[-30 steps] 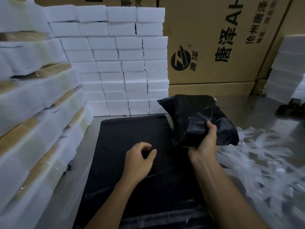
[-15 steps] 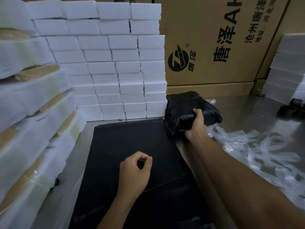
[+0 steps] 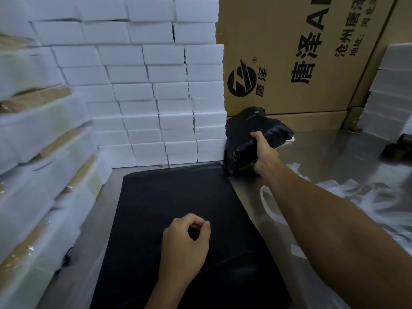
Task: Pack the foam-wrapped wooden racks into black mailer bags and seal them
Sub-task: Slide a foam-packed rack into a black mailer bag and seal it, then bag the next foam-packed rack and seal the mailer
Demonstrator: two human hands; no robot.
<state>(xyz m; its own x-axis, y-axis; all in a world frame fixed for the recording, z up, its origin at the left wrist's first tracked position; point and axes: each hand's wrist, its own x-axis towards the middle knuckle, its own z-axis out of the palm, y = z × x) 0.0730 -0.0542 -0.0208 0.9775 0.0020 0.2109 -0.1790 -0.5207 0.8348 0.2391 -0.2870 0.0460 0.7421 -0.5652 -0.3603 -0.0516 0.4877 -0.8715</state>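
Note:
A packed black mailer bag (image 3: 252, 132) rests tilted on the steel table (image 3: 323, 152) at the far centre, against the foam wall and the carton. My right hand (image 3: 264, 153) is stretched out and grips its near edge. My left hand (image 3: 186, 244) hovers over a flat stack of black mailer bags (image 3: 178, 197) in front of me, fingers curled loosely with thumb and forefinger pinched, holding nothing I can see. Foam-wrapped wooden racks (image 3: 44, 139) are piled high along the left side.
A wall of white foam blocks (image 3: 156, 85) stands behind the bag stack. Large brown cartons (image 3: 301, 52) with black print fill the back. Peeled white tape strips (image 3: 334, 197) litter the table at right. More white foam (image 3: 392, 94) is stacked at the far right, beside a tape roll (image 3: 399, 150).
My right hand has carried the packed black bag from near me to the back of the table and set it down beside the foam wall. The left hand has stayed over the flat bags.

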